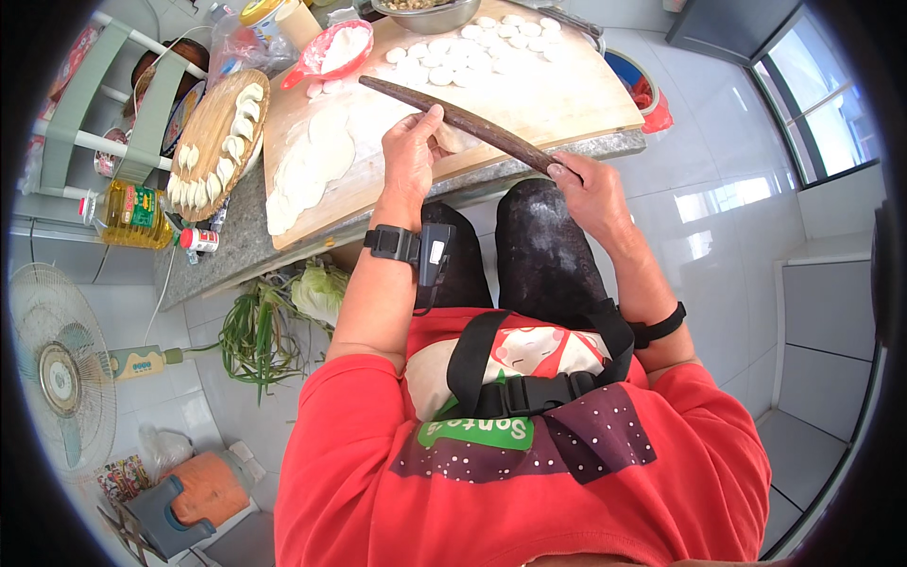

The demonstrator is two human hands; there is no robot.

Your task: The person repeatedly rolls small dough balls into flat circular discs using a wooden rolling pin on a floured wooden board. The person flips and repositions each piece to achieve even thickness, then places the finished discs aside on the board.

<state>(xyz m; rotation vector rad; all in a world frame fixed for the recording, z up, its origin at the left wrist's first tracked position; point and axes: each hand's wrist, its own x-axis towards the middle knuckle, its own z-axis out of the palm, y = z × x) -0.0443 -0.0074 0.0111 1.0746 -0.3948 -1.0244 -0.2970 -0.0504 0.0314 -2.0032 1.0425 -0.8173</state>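
A long, tapered, dark wooden rolling pin (482, 127) slants across the front of a floured wooden board (390, 170). My right hand (588, 191) is closed round its lower right end. The thumb of my left hand (411, 152) presses on the pin's middle, with the fingers curled below and partly hidden. Just behind those fingers, a tan piece that looks like dough (455, 139) shows under the pin. Thin, overlapping dough wrappers (312, 170) lie at the board's left. Several small, floured dough pieces (441, 75) are spread along the far side.
Left of the board, a round tray (205, 127) bears several folded dumplings (241, 127). A red scoop of flour (347, 49) and a metal bowl of filling (429, 15) stand behind. An oil bottle (134, 215) stands left; a fan (60, 379) and greens (258, 337) are lower down.
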